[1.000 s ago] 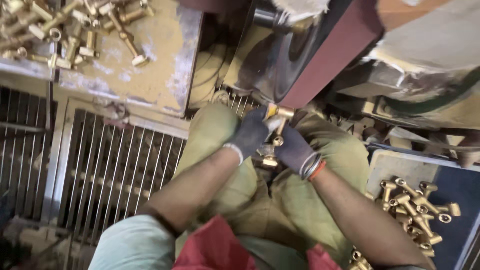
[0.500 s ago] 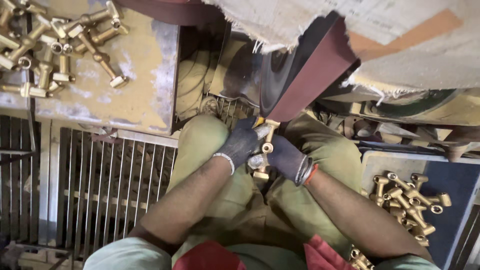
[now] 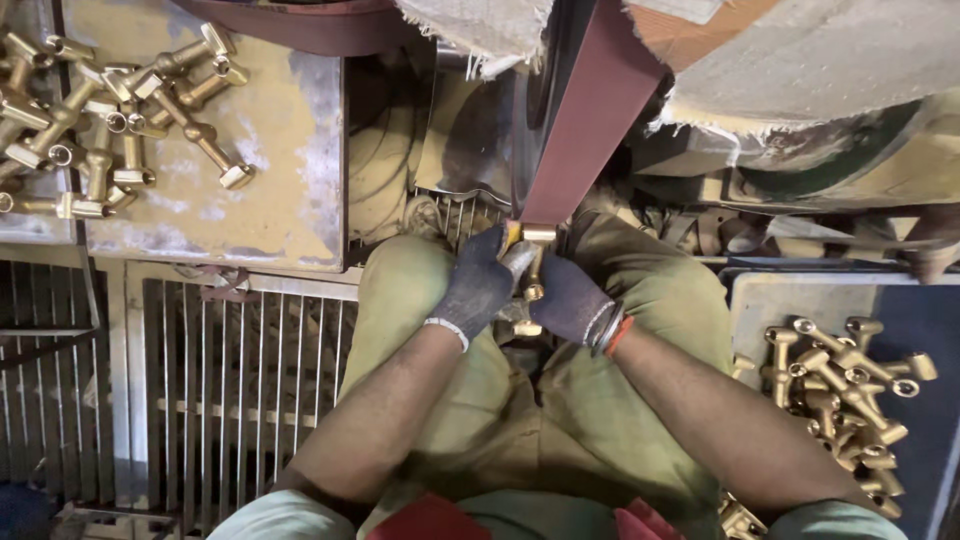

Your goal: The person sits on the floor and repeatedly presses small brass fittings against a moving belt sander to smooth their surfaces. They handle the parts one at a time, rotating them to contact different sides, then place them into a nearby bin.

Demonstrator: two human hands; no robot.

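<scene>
Two gloved hands, our left hand (image 3: 478,287) and right hand (image 3: 570,300), pinch one T-shaped brass fitting (image 3: 532,270) against the maroon sanding belt (image 3: 590,110) just above; a heap of brass fittings (image 3: 850,385) waits to our right, another batch (image 3: 110,110) lies far left.

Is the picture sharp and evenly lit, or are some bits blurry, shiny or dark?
Head view: the gloved left hand, right hand and the brass fitting between them are sharp; brass parts on the tray glint under bright light; the floor grating lies in shadow; edges bend slightly from the wide lens.
</scene>
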